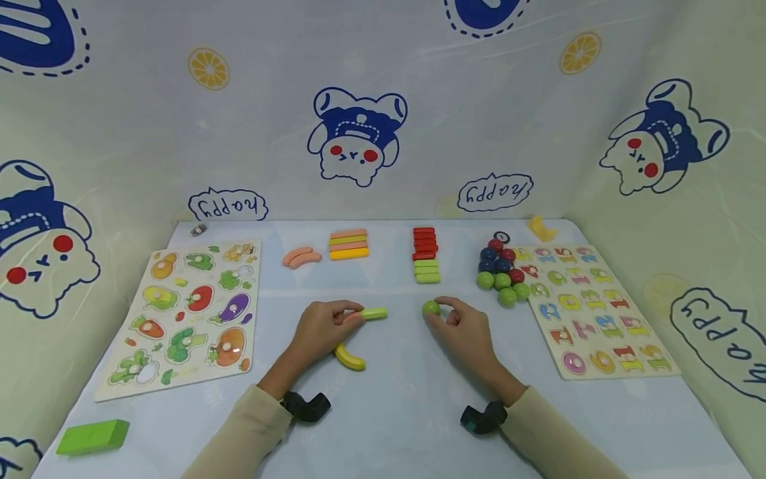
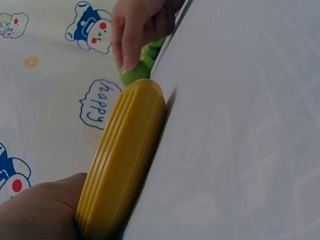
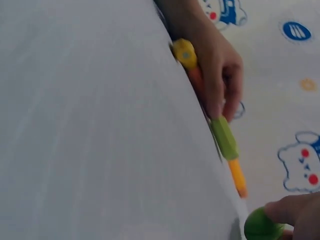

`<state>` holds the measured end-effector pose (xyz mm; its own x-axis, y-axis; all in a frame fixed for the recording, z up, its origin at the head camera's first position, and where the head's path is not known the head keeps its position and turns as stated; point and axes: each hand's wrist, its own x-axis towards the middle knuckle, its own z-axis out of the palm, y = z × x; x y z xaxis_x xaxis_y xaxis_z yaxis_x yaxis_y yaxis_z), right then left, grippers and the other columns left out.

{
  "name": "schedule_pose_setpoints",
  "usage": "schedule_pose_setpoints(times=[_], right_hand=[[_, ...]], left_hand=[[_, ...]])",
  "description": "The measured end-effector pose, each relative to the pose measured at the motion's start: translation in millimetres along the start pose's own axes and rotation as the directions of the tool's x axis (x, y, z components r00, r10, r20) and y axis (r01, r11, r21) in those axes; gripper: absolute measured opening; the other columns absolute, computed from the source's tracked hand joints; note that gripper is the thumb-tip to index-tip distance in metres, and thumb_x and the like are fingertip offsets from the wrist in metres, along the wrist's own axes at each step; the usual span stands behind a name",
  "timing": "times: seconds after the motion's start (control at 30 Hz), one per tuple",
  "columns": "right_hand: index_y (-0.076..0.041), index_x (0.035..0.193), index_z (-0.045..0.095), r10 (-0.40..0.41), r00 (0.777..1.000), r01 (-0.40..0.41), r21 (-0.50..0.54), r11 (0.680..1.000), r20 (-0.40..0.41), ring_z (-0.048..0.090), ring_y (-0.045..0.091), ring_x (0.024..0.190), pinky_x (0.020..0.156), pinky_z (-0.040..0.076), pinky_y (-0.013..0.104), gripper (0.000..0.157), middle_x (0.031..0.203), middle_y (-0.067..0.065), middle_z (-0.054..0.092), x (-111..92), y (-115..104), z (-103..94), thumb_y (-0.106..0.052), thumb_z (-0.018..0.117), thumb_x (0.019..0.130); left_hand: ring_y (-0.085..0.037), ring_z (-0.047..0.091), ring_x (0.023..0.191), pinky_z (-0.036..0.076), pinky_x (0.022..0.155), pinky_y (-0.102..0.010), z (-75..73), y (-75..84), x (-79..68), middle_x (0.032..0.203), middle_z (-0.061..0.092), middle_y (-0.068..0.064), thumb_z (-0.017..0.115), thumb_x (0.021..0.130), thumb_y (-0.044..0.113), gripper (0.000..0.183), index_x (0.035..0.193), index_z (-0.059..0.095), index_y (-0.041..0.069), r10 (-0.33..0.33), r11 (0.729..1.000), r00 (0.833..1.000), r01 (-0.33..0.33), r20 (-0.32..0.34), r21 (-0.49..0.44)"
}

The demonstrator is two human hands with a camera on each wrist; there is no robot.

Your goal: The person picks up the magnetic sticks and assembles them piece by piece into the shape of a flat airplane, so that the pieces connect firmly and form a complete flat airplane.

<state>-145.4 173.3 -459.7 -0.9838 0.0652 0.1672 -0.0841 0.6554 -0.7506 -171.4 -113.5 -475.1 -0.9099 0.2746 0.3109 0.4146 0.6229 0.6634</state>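
Observation:
My left hand point(image 1: 326, 327) is left of the table's middle, its fingertips pinching the near end of a light green stick-shaped block point(image 1: 375, 313). A pinkish piece shows beneath those fingers, mostly hidden. Below the palm lies a curved yellow toy banana point(image 1: 350, 359), which looms large in the left wrist view point(image 2: 122, 160). To the right, my right hand point(image 1: 463, 332) pinches a small green ball point(image 1: 431, 307) between thumb and forefinger, low over the table. The right wrist view shows the ball point(image 3: 260, 227) at its lower corner.
Wooden puzzle boards stand left point(image 1: 197, 299) and right point(image 1: 592, 306). Along the back are pink sausage pieces point(image 1: 302, 257), yellow and pink bars point(image 1: 349, 245), red and green sticks point(image 1: 425, 254), and a cluster of coloured balls point(image 1: 501, 266). A green block point(image 1: 92, 437) lies front left.

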Motion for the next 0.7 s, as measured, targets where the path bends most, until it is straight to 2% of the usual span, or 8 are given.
schedule_pose_setpoints(times=[0.13, 0.27, 0.53, 0.7], right_hand=[[-0.023, 0.109, 0.067, -0.095, 0.992, 0.095, 0.002, 0.995, 0.079, 0.037, 0.012, 0.046, 0.044, 0.028, 0.026, 0.033, 0.051, -0.003, 0.042, 5, -17, 15.9, -0.038, 0.072, 0.081], [-0.021, 0.109, 0.068, -0.16, 0.982, 0.16, 0.013, 0.987, 0.097, 0.036, 0.01, 0.045, 0.043, 0.026, 0.025, 0.033, 0.05, -0.005, 0.041, 9, -25, 28.3, -0.037, 0.073, 0.081], [-0.02, 0.109, 0.067, -0.153, 0.986, 0.152, 0.029, 0.988, 0.062, 0.035, 0.011, 0.046, 0.042, 0.025, 0.024, 0.033, 0.051, -0.004, 0.039, 9, -25, 38.1, -0.036, 0.073, 0.08], [-0.022, 0.109, 0.068, -0.163, 0.983, 0.161, 0.036, 0.986, 0.086, 0.035, 0.01, 0.046, 0.042, 0.025, 0.024, 0.034, 0.051, -0.005, 0.038, 9, -25, 40.4, -0.039, 0.072, 0.081]], left_hand=[[-0.005, 0.032, 0.043, 0.025, 0.043, -0.022, -0.7, 0.6, 0.3, 0.047, 0.036, 0.011, 0.071, 0.082, 0.038, 0.018, 0.096, 0.072, 0.029, -0.008, 1.0, 1.0, 0.008, 0.0, -0.001], [-0.004, 0.033, 0.042, 0.025, 0.043, -0.022, 0.3, 2.1, 0.7, 0.047, 0.036, 0.012, 0.071, 0.082, 0.038, 0.018, 0.097, 0.073, 0.028, -0.001, 1.0, 1.0, 0.001, 0.005, 0.01], [-0.004, 0.032, 0.042, 0.025, 0.042, -0.022, 0.0, 3.1, 1.9, 0.047, 0.036, 0.012, 0.072, 0.082, 0.037, 0.019, 0.097, 0.073, 0.027, 0.014, 1.0, 1.0, -0.014, -0.002, 0.018], [-0.005, 0.034, 0.042, 0.026, 0.043, -0.022, -1.2, 2.5, 1.0, 0.047, 0.036, 0.012, 0.071, 0.082, 0.04, 0.021, 0.097, 0.073, 0.027, 0.001, 1.0, 1.0, -0.002, 0.007, 0.024]])
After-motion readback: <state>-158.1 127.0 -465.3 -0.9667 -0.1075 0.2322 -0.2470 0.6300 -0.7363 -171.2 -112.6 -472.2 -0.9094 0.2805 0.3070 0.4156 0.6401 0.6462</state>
